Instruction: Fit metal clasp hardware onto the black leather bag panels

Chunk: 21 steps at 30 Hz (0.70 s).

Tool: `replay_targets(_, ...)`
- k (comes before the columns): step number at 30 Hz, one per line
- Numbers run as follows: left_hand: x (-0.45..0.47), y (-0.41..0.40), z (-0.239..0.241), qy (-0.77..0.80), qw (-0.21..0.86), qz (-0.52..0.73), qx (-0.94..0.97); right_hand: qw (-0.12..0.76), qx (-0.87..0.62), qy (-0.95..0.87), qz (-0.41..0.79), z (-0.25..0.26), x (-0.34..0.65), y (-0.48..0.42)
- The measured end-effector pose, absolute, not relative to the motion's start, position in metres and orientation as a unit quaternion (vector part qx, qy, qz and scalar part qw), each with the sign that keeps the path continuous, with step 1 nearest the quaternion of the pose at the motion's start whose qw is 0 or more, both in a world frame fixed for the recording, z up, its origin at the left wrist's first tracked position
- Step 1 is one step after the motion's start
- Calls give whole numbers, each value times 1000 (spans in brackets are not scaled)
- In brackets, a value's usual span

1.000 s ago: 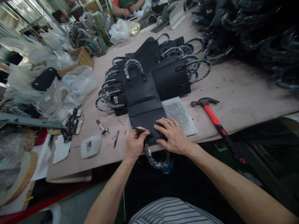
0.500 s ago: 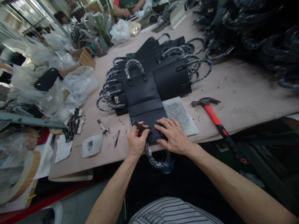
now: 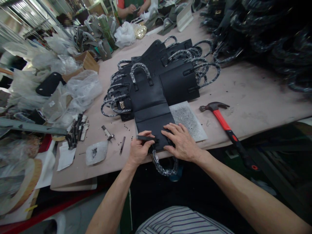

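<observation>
A black leather handbag piece [image 3: 153, 113] lies spread flat before me, one plastic-wrapped handle [image 3: 163, 167] hanging over the table edge. My left hand [image 3: 140, 150] pinches a dark hand punch [image 3: 144, 138] between thumb and fingers, held nearly level over the near end of the leather. Its working tip is hard to make out. My right hand [image 3: 181, 143] rests on the leather's right side with fingers spread, pressing it down. Underneath, a pitted white board [image 3: 188, 120] sticks out to the right.
A claw hammer [image 3: 220, 120] with a red and black handle lies right, overhanging the edge. Left are a slim metal punch [image 3: 122, 145], another tool [image 3: 107, 132] and a whitish block [image 3: 96, 152]. More black bags [image 3: 156, 52] lie behind; a co-worker's hands [image 3: 135, 9] show at the far side.
My left hand has shifted slightly left and tipped the punch from a slant to nearly level. My right hand and the leather stay in place.
</observation>
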<state>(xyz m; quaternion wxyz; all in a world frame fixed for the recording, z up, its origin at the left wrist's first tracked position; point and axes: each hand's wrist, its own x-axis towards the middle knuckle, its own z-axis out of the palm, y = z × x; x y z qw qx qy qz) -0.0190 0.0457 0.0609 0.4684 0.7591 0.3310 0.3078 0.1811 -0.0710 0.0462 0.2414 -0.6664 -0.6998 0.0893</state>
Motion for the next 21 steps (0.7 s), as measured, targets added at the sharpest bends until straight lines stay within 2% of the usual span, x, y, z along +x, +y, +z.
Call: replay_targets(21,-8,31,48,319,443,323,773,242,-668,-698,89,45,181,-71)
